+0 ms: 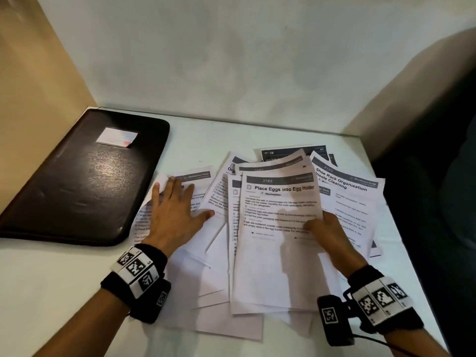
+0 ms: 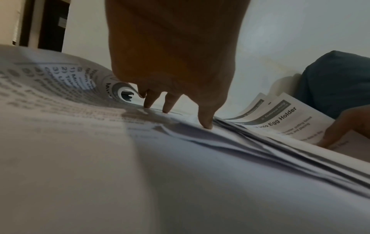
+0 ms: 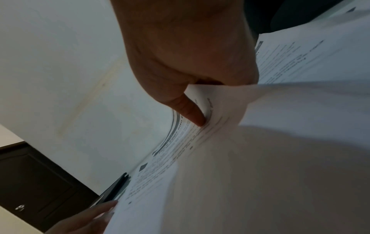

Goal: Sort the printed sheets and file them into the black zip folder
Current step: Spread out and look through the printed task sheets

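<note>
The right hand [image 1: 327,234] pinches the right edge of the white printed sheet headed "Place Eggs into Egg Holder" [image 1: 278,228], thumb on top, apparently to peel it from the fanned pile of printed white sheets [image 1: 355,202]. The left hand [image 1: 175,212] lies flat with fingers spread, likely pinning the other pages. The closed black leather-look zip folder [image 1: 85,176] waits just left of them on the white table [image 1: 38,292].

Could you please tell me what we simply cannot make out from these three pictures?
- Black zip folder: zip unseen in head view; shut cover hides contents.
- Lower printed sheets: text covered by the egg holder sheet.
- Right hand fingers: under paper, right wrist view.
</note>
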